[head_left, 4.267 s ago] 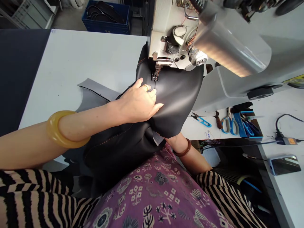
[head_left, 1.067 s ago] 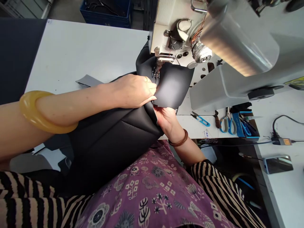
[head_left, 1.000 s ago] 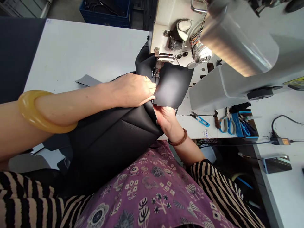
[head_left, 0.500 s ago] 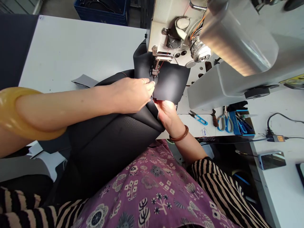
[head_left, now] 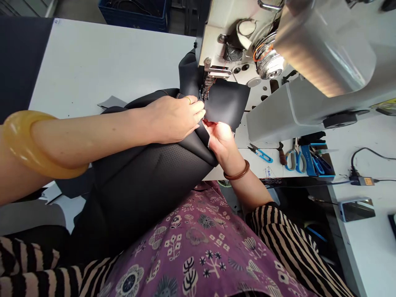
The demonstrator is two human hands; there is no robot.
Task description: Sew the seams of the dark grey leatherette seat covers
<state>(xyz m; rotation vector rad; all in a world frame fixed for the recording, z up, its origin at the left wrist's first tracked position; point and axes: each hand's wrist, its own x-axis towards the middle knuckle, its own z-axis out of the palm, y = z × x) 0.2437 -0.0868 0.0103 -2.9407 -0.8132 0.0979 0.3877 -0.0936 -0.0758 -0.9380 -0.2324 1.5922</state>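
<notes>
A large black leather-like cover (head_left: 148,185), partly perforated, drapes from the sewing machine (head_left: 213,45) down over my lap. Its front edge lies beneath the presser foot (head_left: 204,91). My left hand (head_left: 176,117) is closed on the cover just in front of the foot, fingertips pinching the seam. Close beside it, my right hand (head_left: 220,138) grips the lower edge of the same cover, thumb side up and fingers partly hidden under the material. A flat black panel (head_left: 229,101) of the material spreads to the right of the needle.
Thread snips (head_left: 261,154), blue-handled scissors (head_left: 296,159) and a blue box of tools (head_left: 318,161) lie right of my right hand. A phone (head_left: 357,209) rests farther right. A grey scrap (head_left: 113,102) is on the white table (head_left: 108,62). A blue crate (head_left: 136,16) stands behind.
The flat panel shows less length in front of the needle, and my right hand is slightly closer to the presser foot. Both hands keep their hold. The whole view has shifted a little.
</notes>
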